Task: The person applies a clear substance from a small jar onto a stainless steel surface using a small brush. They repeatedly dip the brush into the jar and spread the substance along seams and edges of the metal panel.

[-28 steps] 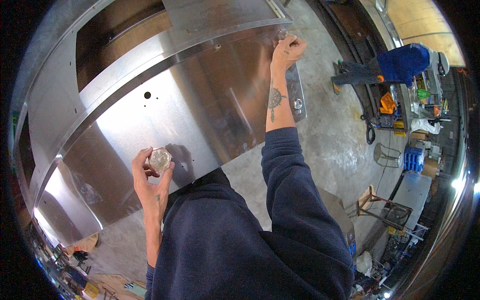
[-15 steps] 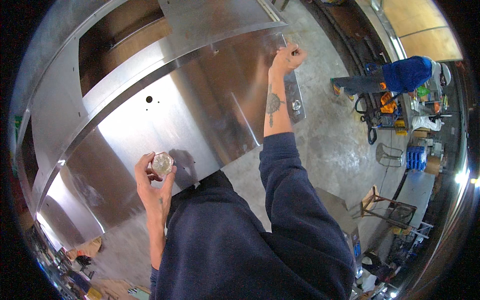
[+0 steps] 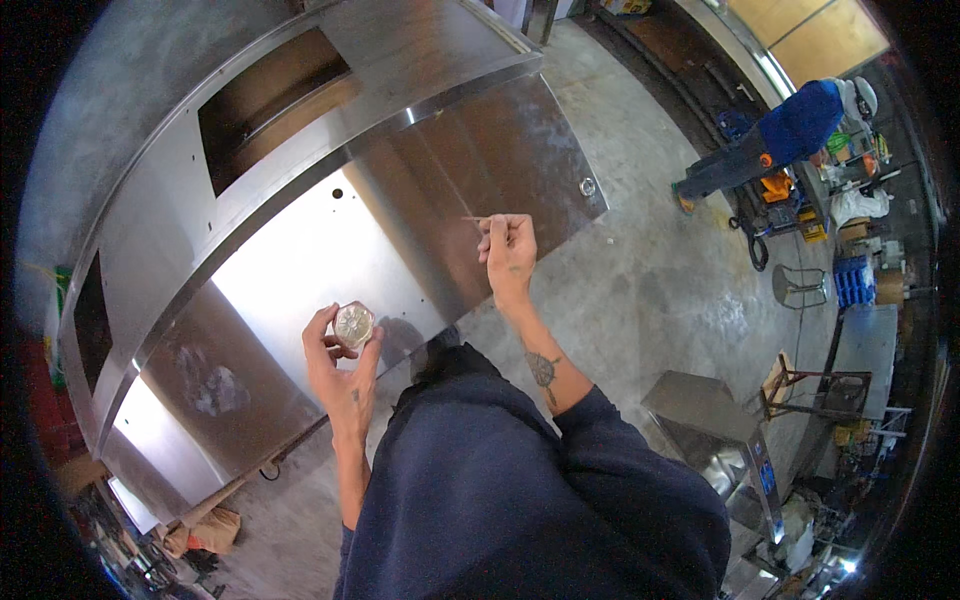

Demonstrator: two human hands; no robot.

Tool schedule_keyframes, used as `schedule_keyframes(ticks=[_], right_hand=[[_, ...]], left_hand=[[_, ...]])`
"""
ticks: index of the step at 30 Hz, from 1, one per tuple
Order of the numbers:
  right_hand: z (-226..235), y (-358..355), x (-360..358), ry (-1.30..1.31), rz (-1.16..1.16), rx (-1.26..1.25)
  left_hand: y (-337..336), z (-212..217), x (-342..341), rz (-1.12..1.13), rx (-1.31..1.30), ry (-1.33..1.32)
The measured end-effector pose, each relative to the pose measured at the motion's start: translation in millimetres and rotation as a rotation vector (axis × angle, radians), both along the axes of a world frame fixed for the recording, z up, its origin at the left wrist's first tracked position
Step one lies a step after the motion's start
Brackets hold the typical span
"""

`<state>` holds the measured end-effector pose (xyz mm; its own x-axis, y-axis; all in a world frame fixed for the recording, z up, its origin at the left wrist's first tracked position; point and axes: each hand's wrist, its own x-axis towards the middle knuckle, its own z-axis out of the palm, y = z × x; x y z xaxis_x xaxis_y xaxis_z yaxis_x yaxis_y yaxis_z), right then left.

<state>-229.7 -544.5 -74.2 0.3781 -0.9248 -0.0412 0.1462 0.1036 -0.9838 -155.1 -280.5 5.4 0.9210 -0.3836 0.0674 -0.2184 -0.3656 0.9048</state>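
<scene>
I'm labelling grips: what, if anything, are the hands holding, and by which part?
The left hand holds a faceted container by its sides; the right hand pinches a thin stick near one end.

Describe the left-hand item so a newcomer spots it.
Find the big steel panel. Near its edge closest to the wearer, the left hand pinches a small, pale, shiny piece. Its chunky, many-sided outline sets it apart from the thin stick in the right hand.
</scene>
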Motion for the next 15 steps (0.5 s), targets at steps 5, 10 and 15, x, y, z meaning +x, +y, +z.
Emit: schedule_keyframes(ticks=[5,10,15], right_hand=[[47,61,-34,-0.037,0.145,-0.045],[99,92,-59,-0.059,0.237,-0.277],[134,79,-77,0.053,0.225,-0.868]], left_hand=[[8,3,-23,-0.036,-0.083,0.011],[3,4,-43,-0.12,-0.13,-0.101],[-25,24,-52,-0.204,-0.199,-0.158]])
